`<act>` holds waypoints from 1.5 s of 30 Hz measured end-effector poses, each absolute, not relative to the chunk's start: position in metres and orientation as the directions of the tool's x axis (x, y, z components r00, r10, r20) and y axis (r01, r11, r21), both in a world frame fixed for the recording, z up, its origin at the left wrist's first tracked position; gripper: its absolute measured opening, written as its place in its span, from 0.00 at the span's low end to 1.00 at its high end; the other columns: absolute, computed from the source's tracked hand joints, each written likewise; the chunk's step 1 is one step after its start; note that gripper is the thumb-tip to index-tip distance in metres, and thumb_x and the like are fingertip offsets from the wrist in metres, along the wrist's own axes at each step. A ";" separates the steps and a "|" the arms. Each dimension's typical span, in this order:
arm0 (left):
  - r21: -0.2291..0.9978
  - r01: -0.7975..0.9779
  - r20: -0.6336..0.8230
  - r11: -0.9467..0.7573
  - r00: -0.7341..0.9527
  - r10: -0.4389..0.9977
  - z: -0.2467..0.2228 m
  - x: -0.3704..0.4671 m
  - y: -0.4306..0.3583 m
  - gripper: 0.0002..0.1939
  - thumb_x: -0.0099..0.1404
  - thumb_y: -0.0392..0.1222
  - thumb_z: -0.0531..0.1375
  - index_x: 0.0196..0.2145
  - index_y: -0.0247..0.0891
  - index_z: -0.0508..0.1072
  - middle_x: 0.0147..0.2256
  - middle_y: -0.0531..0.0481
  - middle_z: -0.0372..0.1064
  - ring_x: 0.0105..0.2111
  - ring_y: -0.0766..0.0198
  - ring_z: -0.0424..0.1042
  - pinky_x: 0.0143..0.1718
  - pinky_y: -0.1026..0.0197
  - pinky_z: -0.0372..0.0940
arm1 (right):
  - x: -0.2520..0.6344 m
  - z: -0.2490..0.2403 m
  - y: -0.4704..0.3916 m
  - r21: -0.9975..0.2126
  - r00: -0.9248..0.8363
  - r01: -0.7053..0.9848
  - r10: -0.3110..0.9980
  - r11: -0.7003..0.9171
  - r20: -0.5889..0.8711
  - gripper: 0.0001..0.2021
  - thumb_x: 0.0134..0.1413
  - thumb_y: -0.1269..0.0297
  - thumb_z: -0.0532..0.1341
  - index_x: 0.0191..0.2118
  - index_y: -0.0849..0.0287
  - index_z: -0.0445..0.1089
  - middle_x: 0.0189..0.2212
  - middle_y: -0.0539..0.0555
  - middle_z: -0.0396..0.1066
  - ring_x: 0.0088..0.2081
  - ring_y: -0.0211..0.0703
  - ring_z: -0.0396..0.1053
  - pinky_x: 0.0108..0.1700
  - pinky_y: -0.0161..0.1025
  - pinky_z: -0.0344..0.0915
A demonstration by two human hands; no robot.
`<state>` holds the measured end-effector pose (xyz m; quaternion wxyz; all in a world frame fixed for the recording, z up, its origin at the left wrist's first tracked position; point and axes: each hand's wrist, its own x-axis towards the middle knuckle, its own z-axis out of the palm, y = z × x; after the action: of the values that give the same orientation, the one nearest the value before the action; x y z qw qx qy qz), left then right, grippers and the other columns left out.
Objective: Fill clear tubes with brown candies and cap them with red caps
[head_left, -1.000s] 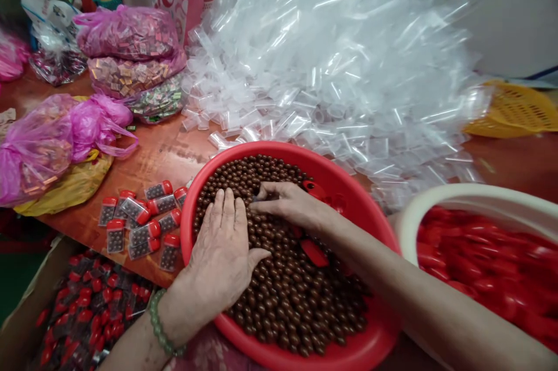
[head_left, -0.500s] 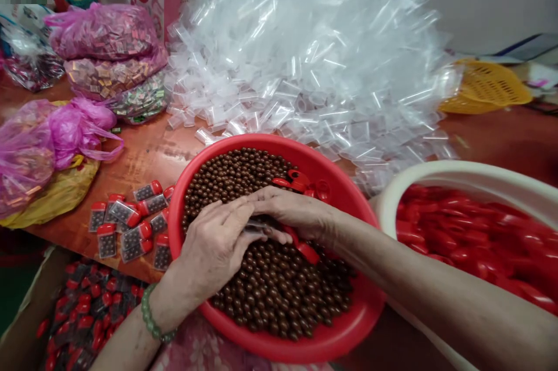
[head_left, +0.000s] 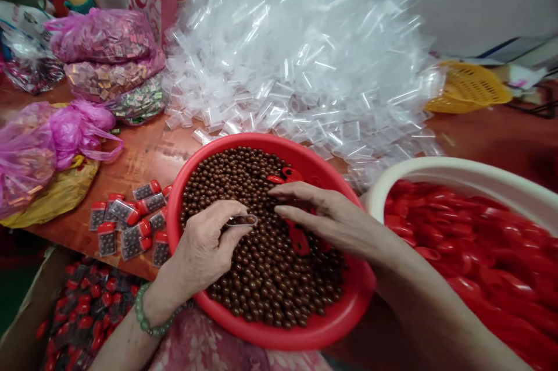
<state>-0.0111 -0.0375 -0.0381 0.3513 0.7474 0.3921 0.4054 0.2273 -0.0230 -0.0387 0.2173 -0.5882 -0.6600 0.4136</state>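
Note:
A small clear plastic case with brown balls at its mouth is pinched in my left hand, its open end pointing right. Below it lies a heap of brown balls in a red basin. Over the right part of the heap hovers my right hand, thumb and fingers apart with nothing seen between them. Close by that hand, several red caps rest on the balls, some partly hidden beneath it.
Behind the basin rises a big pile of clear empty cases. Filled, red-capped cases lie on the table at left, with more in a box below. A white tub of red caps stands at right, pink bags at back left.
My hands were together over the basin and have come apart. The right hand has drawn back to the right, while the left keeps the clear case, its open end now in sight.

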 end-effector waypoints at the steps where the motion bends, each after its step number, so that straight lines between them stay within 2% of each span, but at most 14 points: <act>1: 0.875 0.286 0.278 -0.391 0.365 0.888 -0.037 -0.011 -0.039 0.06 0.65 0.31 0.62 0.41 0.35 0.73 0.37 0.46 0.79 0.38 0.63 0.78 0.43 0.63 0.73 | 0.230 -0.042 -0.028 -0.762 -0.180 0.648 0.967 -0.020 -0.178 0.22 0.54 0.44 0.62 0.47 0.55 0.76 0.45 0.58 0.77 0.49 0.55 0.74 0.52 0.50 0.68; 5: 0.965 0.192 0.107 -0.180 0.339 0.935 -0.035 -0.009 -0.045 0.15 0.62 0.33 0.66 0.46 0.35 0.72 0.37 0.48 0.80 0.36 0.65 0.79 0.41 0.66 0.72 | 0.229 -0.051 -0.040 -0.624 -0.069 0.778 0.977 -0.073 -0.201 0.20 0.52 0.47 0.64 0.42 0.58 0.75 0.36 0.59 0.78 0.37 0.54 0.76 0.42 0.48 0.70; 9: 0.975 0.159 0.099 -0.158 0.324 0.941 -0.031 -0.010 -0.052 0.07 0.61 0.34 0.66 0.38 0.35 0.77 0.35 0.49 0.79 0.34 0.66 0.77 0.39 0.67 0.70 | 0.225 -0.057 -0.047 -0.665 -0.058 0.742 0.980 -0.087 -0.192 0.18 0.53 0.49 0.63 0.42 0.57 0.75 0.37 0.59 0.80 0.37 0.53 0.77 0.40 0.46 0.71; 12: 0.985 0.135 0.060 -0.109 0.323 0.944 -0.025 -0.011 -0.055 0.04 0.62 0.36 0.65 0.36 0.34 0.76 0.33 0.49 0.78 0.32 0.66 0.75 0.36 0.67 0.68 | 0.224 -0.057 -0.051 -0.733 -0.056 0.673 0.982 -0.097 -0.182 0.22 0.53 0.43 0.62 0.41 0.58 0.75 0.34 0.56 0.80 0.34 0.50 0.77 0.36 0.43 0.71; 18: 1.000 0.025 -0.020 0.011 0.421 0.907 -0.023 -0.010 -0.056 0.07 0.65 0.39 0.62 0.40 0.33 0.74 0.38 0.45 0.77 0.37 0.63 0.75 0.41 0.62 0.68 | 0.210 -0.043 -0.056 -0.982 0.103 0.081 0.981 -0.171 -0.163 0.17 0.51 0.47 0.68 0.38 0.55 0.76 0.23 0.49 0.74 0.27 0.38 0.73 0.31 0.34 0.69; 23: 0.991 -0.068 -0.079 0.115 0.402 0.912 -0.025 -0.009 -0.054 0.08 0.64 0.39 0.63 0.40 0.34 0.73 0.37 0.45 0.78 0.38 0.63 0.76 0.42 0.63 0.69 | 0.191 -0.035 -0.052 -0.974 0.049 -0.216 0.996 -0.066 -0.079 0.11 0.59 0.51 0.64 0.37 0.54 0.72 0.15 0.40 0.57 0.15 0.29 0.58 0.26 0.32 0.66; 25: 0.986 -0.099 -0.089 0.136 0.382 0.920 -0.026 -0.009 -0.053 0.08 0.64 0.39 0.64 0.41 0.35 0.73 0.38 0.46 0.78 0.38 0.63 0.77 0.43 0.63 0.69 | 0.188 -0.036 -0.050 -0.961 0.021 -0.259 0.995 -0.092 -0.101 0.13 0.62 0.49 0.61 0.39 0.54 0.72 0.17 0.40 0.55 0.16 0.29 0.54 0.25 0.31 0.63; 28: 0.987 -0.056 -0.117 0.151 0.391 0.913 -0.028 -0.011 -0.050 0.08 0.63 0.37 0.64 0.41 0.34 0.74 0.37 0.46 0.78 0.38 0.63 0.77 0.43 0.62 0.70 | 0.188 -0.040 -0.047 -0.969 -0.020 -0.199 0.989 -0.149 -0.148 0.18 0.62 0.47 0.59 0.47 0.53 0.72 0.22 0.44 0.60 0.22 0.33 0.60 0.26 0.32 0.62; 31: 0.993 0.010 -0.115 0.122 0.399 0.909 -0.030 -0.014 -0.047 0.09 0.64 0.37 0.62 0.43 0.34 0.74 0.39 0.45 0.78 0.39 0.62 0.77 0.44 0.61 0.70 | 0.193 -0.039 -0.046 -0.976 -0.052 0.114 0.980 -0.186 -0.193 0.24 0.62 0.45 0.57 0.56 0.53 0.70 0.27 0.48 0.66 0.31 0.40 0.68 0.37 0.38 0.69; 33: 0.991 0.134 -0.023 -0.031 0.390 0.920 -0.030 -0.017 -0.043 0.08 0.65 0.35 0.61 0.43 0.35 0.74 0.40 0.45 0.77 0.40 0.61 0.76 0.45 0.59 0.70 | 0.198 -0.036 -0.046 -0.926 -0.095 0.343 0.975 -0.157 -0.200 0.27 0.60 0.44 0.58 0.59 0.54 0.69 0.35 0.54 0.73 0.44 0.48 0.72 0.52 0.46 0.69; 36: 0.902 0.305 0.141 -0.305 0.459 0.877 -0.030 -0.021 -0.034 0.07 0.65 0.32 0.61 0.41 0.36 0.76 0.40 0.46 0.76 0.41 0.62 0.75 0.46 0.60 0.69 | 0.206 -0.035 -0.047 -0.859 -0.149 0.505 0.972 -0.085 -0.184 0.29 0.59 0.43 0.58 0.61 0.53 0.68 0.52 0.59 0.72 0.61 0.56 0.64 0.64 0.55 0.58; 40: 0.662 0.427 0.280 -0.616 0.622 0.731 -0.028 -0.021 -0.017 0.10 0.68 0.30 0.56 0.44 0.34 0.75 0.41 0.45 0.75 0.42 0.61 0.73 0.45 0.59 0.69 | 0.214 -0.039 -0.046 -0.830 -0.201 0.558 0.971 0.001 -0.133 0.25 0.60 0.48 0.58 0.58 0.52 0.72 0.49 0.59 0.73 0.55 0.54 0.70 0.60 0.53 0.63; 42: 0.440 0.496 0.246 -0.749 0.736 0.631 -0.025 -0.017 -0.006 0.12 0.68 0.28 0.54 0.42 0.34 0.76 0.40 0.45 0.75 0.41 0.58 0.70 0.45 0.55 0.68 | 0.217 -0.042 -0.044 -0.816 -0.209 0.575 0.974 0.055 -0.082 0.21 0.60 0.51 0.59 0.54 0.52 0.75 0.43 0.57 0.74 0.47 0.50 0.73 0.55 0.50 0.69; 45: 0.126 0.513 0.049 -0.849 0.852 0.522 -0.021 -0.006 0.010 0.12 0.68 0.28 0.53 0.37 0.32 0.76 0.37 0.43 0.74 0.39 0.55 0.67 0.42 0.53 0.66 | 0.221 -0.041 -0.044 -0.789 -0.211 0.608 0.977 0.094 -0.046 0.17 0.60 0.55 0.60 0.50 0.53 0.77 0.41 0.57 0.74 0.45 0.49 0.73 0.53 0.47 0.69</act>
<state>-0.0058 0.0096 -0.0209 0.0540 0.9607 0.2692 0.0406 0.2206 -0.0436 -0.0412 0.2599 -0.5720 -0.6924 0.3547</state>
